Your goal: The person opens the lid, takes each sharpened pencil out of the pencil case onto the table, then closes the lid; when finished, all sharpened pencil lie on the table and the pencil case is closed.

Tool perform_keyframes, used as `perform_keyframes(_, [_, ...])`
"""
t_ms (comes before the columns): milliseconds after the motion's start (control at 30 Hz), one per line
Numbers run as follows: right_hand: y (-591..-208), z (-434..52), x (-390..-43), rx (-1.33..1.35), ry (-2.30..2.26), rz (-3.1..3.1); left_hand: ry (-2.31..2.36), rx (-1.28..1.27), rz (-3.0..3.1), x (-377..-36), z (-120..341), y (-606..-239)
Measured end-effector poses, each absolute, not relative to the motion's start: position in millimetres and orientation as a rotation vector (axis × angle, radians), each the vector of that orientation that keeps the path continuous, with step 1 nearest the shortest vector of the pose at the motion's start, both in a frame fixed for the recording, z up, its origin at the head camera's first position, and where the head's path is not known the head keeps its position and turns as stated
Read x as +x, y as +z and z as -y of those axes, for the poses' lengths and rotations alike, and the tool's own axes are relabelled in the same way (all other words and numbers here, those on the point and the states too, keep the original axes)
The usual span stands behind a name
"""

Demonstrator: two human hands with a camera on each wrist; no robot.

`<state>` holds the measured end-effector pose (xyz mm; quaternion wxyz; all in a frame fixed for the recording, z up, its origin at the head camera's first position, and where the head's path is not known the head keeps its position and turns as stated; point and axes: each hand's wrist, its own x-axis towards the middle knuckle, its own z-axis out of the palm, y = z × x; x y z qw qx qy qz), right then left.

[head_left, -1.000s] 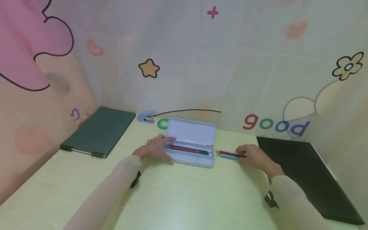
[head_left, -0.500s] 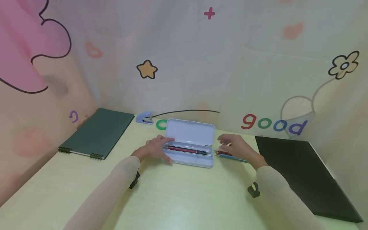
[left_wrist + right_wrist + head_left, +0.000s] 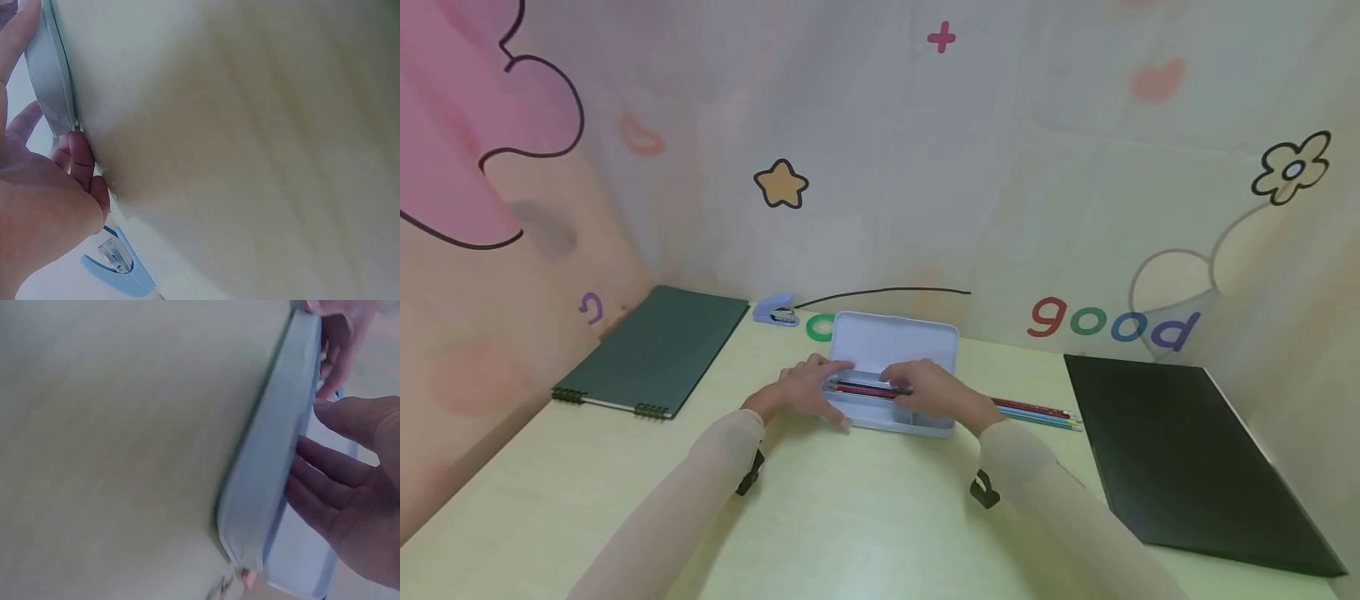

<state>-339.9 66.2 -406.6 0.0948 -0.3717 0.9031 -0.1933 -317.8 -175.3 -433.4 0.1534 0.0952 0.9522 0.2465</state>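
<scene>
place: probably study desk | cues: stapler, notebook, cartoon wall sheets

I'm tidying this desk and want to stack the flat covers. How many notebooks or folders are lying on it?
2. A green spiral-bound notebook lies at the far left, and a black folder lies at the right, beside the loose pencils.
</scene>
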Motion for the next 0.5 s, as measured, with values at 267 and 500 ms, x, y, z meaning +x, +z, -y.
perform_keyframes(267, [-417,-45,-336,-0.960,-0.440,-2.714,0.688,0.280,-2.731,-319,178,-435])
perform_keyframes(500, [-416,-41,-336,-0.914,-0.370,-2.714,0.705,0.293,-2.728,-318,178,-434])
